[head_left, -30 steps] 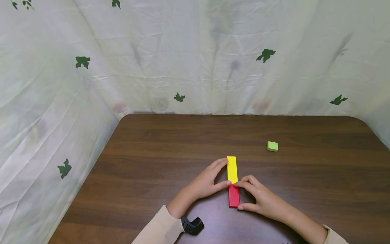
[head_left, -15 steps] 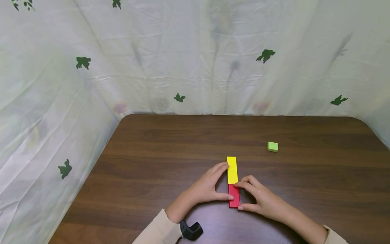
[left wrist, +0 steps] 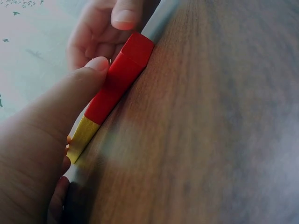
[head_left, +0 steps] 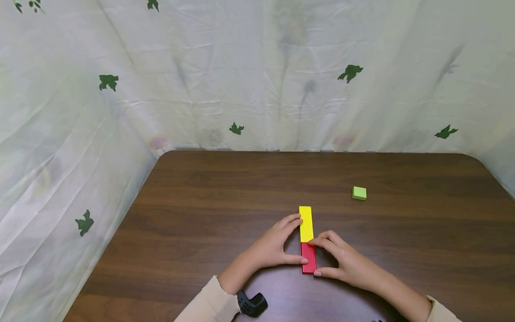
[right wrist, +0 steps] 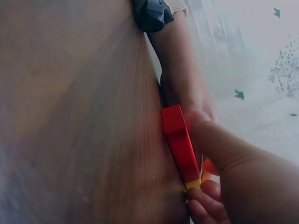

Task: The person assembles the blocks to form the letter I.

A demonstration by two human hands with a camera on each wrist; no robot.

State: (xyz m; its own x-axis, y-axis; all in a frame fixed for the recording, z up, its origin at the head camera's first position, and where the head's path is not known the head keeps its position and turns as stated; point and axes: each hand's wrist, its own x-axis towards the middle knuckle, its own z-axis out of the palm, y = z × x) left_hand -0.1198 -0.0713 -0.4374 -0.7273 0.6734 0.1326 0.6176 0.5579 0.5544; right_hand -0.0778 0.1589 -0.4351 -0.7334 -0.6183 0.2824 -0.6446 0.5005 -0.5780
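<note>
A yellow rectangular block [head_left: 306, 223] and a red block [head_left: 309, 268] lie end to end in one line on the table. My left hand [head_left: 270, 246] stretches along their left side, fingertips at the yellow block and thumb on the red one. From the right, my right hand [head_left: 349, 260] holds the red block, index finger by the joint and thumb at the near corner. In the left wrist view the red block [left wrist: 117, 79] lies flat with its end face showing. The right wrist view shows the red block [right wrist: 183, 154] hiding most of the yellow one.
A small light green block [head_left: 359, 193] sits farther back to the right on the brown wooden table [head_left: 209, 188]. A black wrist device [head_left: 253, 305] is on the left wrist. White curtain [head_left: 257, 80] with green leaf-like shapes hangs behind the table.
The left thumb has slid nearer, from the joint down onto the red block, and the left fingertips have shifted slightly nearer along the yellow block. The right hand and both blocks stay put.
</note>
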